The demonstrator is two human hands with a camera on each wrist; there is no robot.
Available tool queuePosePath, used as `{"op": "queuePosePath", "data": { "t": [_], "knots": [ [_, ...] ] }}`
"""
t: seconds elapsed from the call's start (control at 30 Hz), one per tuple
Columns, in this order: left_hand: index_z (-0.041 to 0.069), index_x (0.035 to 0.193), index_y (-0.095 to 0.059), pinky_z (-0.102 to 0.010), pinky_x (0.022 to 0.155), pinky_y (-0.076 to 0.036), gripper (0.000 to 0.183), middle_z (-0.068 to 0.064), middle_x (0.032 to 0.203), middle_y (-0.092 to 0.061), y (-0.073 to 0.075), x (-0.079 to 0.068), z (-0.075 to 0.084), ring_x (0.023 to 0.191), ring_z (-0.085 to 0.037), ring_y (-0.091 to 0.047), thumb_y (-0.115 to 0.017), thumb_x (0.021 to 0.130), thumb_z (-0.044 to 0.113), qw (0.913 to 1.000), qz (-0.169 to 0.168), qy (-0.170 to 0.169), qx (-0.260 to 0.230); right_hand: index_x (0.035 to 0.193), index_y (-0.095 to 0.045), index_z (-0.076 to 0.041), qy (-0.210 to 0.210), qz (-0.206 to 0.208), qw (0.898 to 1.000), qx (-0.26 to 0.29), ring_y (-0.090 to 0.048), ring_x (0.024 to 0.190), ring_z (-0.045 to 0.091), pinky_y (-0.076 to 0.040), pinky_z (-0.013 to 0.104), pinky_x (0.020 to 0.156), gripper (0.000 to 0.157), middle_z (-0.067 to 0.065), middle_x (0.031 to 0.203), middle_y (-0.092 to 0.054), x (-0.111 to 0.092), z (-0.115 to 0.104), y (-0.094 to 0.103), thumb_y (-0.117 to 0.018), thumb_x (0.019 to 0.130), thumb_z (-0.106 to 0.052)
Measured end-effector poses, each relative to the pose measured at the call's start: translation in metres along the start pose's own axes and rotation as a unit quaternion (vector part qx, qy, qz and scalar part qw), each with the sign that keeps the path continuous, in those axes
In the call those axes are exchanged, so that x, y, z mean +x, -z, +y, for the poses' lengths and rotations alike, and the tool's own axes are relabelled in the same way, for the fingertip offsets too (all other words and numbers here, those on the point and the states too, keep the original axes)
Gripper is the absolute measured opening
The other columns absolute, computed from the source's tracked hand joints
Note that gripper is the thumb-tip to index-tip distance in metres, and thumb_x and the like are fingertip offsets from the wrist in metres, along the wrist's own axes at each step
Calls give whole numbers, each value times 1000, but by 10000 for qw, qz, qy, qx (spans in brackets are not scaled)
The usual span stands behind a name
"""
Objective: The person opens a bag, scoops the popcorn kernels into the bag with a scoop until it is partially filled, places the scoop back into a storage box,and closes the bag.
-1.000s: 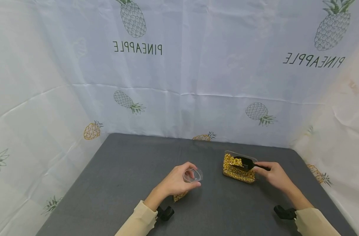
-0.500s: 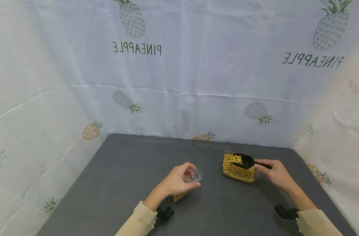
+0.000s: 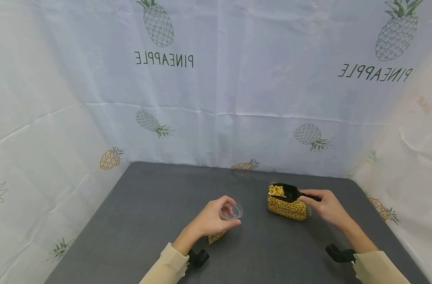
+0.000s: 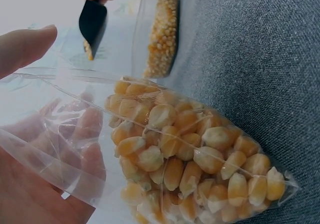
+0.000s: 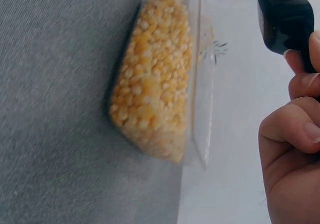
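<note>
My left hand [image 3: 212, 219] holds a clear plastic bag [image 4: 190, 154] by its upper part, its mouth held round and wide. Corn kernels fill the pointed lower part, which hangs close to the table. My right hand [image 3: 329, 207] grips the handle of a black scoop [image 3: 291, 193]. In the head view the scoop is over a clear rectangular container [image 5: 202, 109] of corn kernels [image 3: 288, 211]; both wrist views show it raised above the rim. A few kernels [image 4: 89, 50] show at the scoop's tip in the left wrist view; how full it is cannot be seen.
The dark grey table [image 3: 159, 213] spreads around both hands. A white curtain [image 3: 216, 138] printed with pineapples stands along the back and sides. Black wrist mounts [image 3: 199, 258] jut from both wrists.
The scoop has lifted out of the corn, and with my right hand has shifted slightly left, towards the bag. My left hand and the bag stay in place.
</note>
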State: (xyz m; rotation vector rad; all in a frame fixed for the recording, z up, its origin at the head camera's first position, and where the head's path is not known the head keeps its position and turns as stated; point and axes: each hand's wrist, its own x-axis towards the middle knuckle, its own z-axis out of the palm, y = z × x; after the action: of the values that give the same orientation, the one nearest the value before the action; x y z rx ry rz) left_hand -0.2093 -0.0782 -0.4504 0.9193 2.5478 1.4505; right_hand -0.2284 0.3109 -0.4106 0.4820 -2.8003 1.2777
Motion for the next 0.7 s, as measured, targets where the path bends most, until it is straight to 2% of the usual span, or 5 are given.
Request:
{"op": "queuePosePath", "data": {
  "t": [0.23, 0.37, 0.43, 0.5, 0.7],
  "knots": [
    [6, 129, -59, -25, 79, -56, 51, 2, 98, -62, 0, 1, -1, 88, -6, -63, -77, 92, 36, 10000, -7, -71, -1, 133, -64, 4, 174, -118, 9997, -112, -43, 48, 8, -44, 32, 53, 41, 21, 75, -66, 1, -12, -4, -64, 102, -23],
    [6, 128, -59, -25, 79, -56, 50, 2, 98, -62, 0, 1, -2, 88, -6, -63, -77, 92, 36, 10000, -19, -63, -34, 131, -66, 2, 403, -79, 9984, -388, -65, 86, 17, -48, 33, 68, 38, 26, 130, -64, 2, -20, -6, -65, 102, -23],
    [7, 128, -59, -25, 79, -56, 50, 2, 98, -63, 1, 0, -1, 88, -6, -63, -77, 92, 36, 10000, -21, -51, -40, 129, -67, 1, 451, -52, 9978, -487, -66, 104, 24, -52, 34, 74, 37, 25, 131, -63, 2, -23, -8, -65, 102, -23],
    [8, 128, -59, -25, 79, -56, 50, 2, 99, -63, 1, 0, -2, 88, -6, -63, -76, 92, 36, 10000, -26, -47, -33, 129, -67, 3, 465, -96, 9981, -391, -66, 89, 29, -51, 34, 71, 37, 27, 130, -63, 3, -25, -9, -65, 102, -21],
    [7, 128, -59, -25, 79, -56, 50, 1, 99, -63, 1, 0, -1, 88, -6, -62, -76, 92, 37, 10000, -22, -43, 5, 127, -68, 4, 620, -85, 9973, -374, -62, 108, 44, -53, 36, 76, 35, 30, 132, -61, 3, -30, -11, -65, 102, -20]
  ]
}}
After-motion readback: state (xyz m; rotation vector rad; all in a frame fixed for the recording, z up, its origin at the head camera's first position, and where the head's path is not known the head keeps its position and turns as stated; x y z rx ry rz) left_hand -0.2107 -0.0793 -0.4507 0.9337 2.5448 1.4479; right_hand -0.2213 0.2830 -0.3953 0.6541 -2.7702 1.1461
